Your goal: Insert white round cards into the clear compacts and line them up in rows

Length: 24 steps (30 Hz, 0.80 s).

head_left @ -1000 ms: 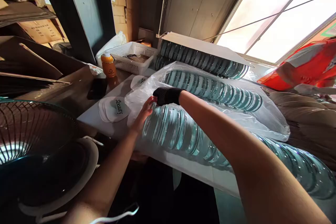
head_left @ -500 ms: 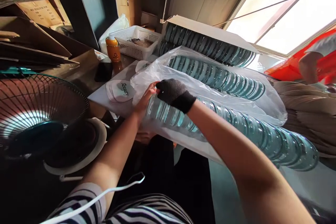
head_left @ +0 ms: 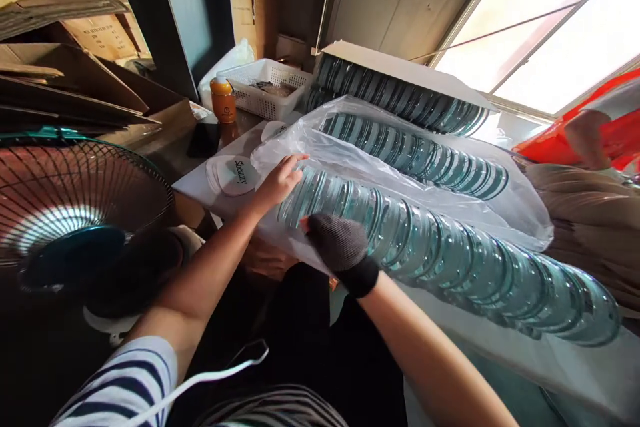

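Observation:
A long row of nested, clear bluish round plastic pieces lies on its side along the front of the table. At its left end is my bare left hand, fingers stretched out and apart over the top edge, seemingly touching the end pieces. My right hand wears a dark knit glove with bare fingertips. Its fingers are curled in, against the near side of the row close to that end; whatever they hold, if anything, is hidden. Just behind lies a clear plastic bag around a second row of similar pieces.
Farther back, more rows stand under a cardboard flap. Left of these are a white basket, an orange bottle and round printed cards. A fan stands left. Another person's arm shows at right.
My right hand has come away from my left, moving down and toward me. The left hand's fingers have spread. Plastic film that covered the front row's left end has moved back off it.

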Each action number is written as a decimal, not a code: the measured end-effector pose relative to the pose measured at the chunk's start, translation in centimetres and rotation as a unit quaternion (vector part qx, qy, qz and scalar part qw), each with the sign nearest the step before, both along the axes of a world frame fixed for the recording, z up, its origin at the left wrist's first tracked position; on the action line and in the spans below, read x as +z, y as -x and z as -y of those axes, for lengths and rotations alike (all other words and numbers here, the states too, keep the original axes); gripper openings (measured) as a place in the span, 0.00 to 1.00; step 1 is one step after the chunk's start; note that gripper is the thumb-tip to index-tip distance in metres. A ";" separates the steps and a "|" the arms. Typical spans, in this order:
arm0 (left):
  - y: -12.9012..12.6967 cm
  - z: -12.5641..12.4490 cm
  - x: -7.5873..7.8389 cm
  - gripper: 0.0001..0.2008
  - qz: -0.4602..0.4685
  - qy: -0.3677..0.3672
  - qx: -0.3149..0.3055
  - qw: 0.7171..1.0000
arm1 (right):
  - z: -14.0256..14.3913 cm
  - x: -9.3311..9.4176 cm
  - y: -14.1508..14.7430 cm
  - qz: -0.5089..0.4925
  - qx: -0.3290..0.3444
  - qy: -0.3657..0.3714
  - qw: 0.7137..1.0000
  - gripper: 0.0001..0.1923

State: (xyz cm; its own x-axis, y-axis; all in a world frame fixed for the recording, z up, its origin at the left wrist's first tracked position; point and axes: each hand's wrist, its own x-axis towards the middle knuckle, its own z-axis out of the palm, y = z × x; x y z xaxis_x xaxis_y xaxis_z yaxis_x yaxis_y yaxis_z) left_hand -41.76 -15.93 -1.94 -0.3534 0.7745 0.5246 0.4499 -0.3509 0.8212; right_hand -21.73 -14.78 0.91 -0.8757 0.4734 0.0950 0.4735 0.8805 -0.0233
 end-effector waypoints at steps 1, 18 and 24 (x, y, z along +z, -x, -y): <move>-0.1 0.3 0.2 0.19 -0.064 -0.001 -0.015 0.998 | -1.7 1.6 -0.3 -0.034 -0.046 -0.017 0.998 0.21; -1.0 0.4 0.0 0.15 -0.218 0.033 -0.008 0.975 | -10.4 6.9 4.1 0.035 0.017 0.001 0.999 0.12; -1.0 0.3 0.1 0.16 -0.240 0.041 0.005 0.970 | -1.5 -0.1 -1.1 -0.033 0.005 -0.028 0.999 0.16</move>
